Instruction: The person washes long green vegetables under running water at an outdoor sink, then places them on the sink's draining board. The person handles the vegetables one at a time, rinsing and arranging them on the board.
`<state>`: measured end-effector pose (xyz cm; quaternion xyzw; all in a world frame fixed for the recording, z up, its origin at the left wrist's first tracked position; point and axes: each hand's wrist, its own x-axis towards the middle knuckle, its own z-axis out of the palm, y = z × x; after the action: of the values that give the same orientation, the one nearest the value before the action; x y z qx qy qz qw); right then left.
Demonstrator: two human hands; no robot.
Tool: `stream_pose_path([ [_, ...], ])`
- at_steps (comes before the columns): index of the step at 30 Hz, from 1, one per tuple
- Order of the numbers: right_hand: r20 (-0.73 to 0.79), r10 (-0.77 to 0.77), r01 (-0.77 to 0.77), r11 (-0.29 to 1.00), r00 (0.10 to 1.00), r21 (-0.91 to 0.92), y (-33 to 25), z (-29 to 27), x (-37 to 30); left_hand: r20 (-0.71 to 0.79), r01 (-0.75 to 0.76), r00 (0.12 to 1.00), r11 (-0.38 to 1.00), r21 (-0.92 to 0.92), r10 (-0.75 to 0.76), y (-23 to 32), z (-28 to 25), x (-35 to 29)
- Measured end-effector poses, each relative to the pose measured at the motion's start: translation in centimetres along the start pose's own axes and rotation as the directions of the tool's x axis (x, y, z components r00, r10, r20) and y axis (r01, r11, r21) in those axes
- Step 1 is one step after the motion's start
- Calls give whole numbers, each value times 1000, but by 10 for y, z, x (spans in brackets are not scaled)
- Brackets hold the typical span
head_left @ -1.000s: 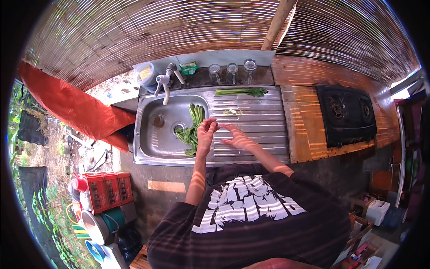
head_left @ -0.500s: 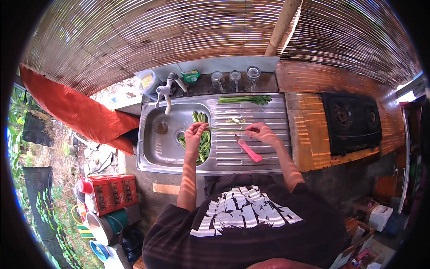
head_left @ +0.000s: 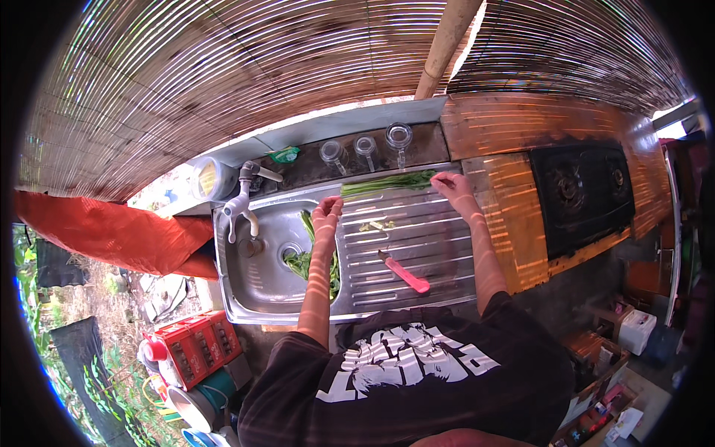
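Bundle of long green leafy stalks (head_left: pixel 387 182) lies flat along the far edge of the ribbed stainless-steel draining surface (head_left: pixel 432 253), stems parallel, just in front of the back ledge. Likely parked there so water runs down the ribs toward the basin.

Right hand (head_left: pixel 450 186) sits at the bundle's right end, fingers closed in a pinch on the stalk tips. Left hand (head_left: pixel 326 214) is at the bundle's left end, over the basin edge, fingers curled loosely; can't tell whether it actually grips a stalk or just touches.

More loose green stalks (head_left: pixel 307 257) sit in the stainless sink basin (head_left: pixel 253 287), around the drain: looks like the wet pile, kept apart from the bundle on the ribs. A few small green scraps (head_left: pixel 376 225) lie on the ribs between the hands.

Pink-handled knife (head_left: pixel 404 272) lies flat on the ribs nearer the body, apart from both hands, blade end pointing away.

White tap (head_left: pixel 242 205) stands at the basin's back left. Three clear glasses (head_left: pixel 365 149) stand upturned on the ledge behind. Black two-burner gas hob (head_left: pixel 585 197) sits on the wooden counter to the right.
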<state>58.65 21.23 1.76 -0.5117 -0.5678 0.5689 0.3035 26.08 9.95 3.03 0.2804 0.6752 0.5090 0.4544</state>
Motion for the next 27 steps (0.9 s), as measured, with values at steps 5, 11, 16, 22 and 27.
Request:
stream_pose_path([
  [5, -319, -135, -48, 861, 938, -507, 26, 8, 25, -51, 51, 997, 999, 10, -50, -39, -3, 49],
  [11, -395, -232, -118, 717, 889, -687, 47, 28, -27, -146, 181, 968, 970, -162, -205, -55, -41, 18],
  [16, -138, 130, -185, 810, 982, -556, 46, 59, -77, -95, 215, 970, 971, -102, -224, -113, -96, -33],
  [22, 51, 80, -38, 827, 995, -562, 18, 108, -126, -166, 396, 910, 915, 77, -380, -123, -133, -89],
  [27, 193, -18, 121, 834, 981, -538, 10, 148, -137, -126, 346, 934, 935, 78, -335, -153, -167, -100],
])
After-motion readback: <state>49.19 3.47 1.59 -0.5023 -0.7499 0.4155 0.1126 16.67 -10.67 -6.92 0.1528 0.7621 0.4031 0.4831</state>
